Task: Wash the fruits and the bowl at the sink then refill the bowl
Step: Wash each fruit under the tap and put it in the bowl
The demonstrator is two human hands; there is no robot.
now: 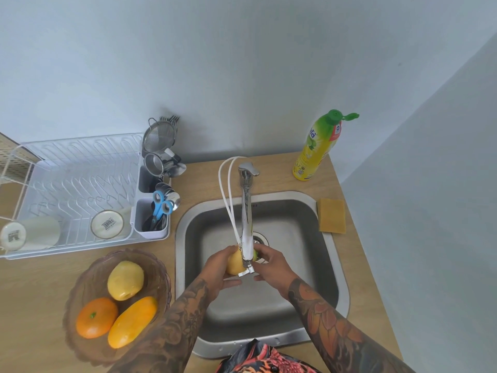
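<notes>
Over the steel sink (317, 254) both my hands hold a yellow-green fruit (234, 263) right under the tap spout (247, 230). My left hand (218, 267) cups its left side and my right hand (271, 265) grips its right, greener end. The spout hides the fruit's middle. Left of the sink, on the wooden counter, stands a brown glass bowl (88, 275) holding a yellow fruit (125, 280), an orange (96, 317) and a long yellow-orange mango (132, 322).
A white dish rack (78, 168) with two cups, and a cutlery caddy (150, 219) with blue scissors and strainers, sit at the back left. A yellow dish soap bottle (314, 149) and a sponge (331, 215) are right of the tap. Walls close in behind and right.
</notes>
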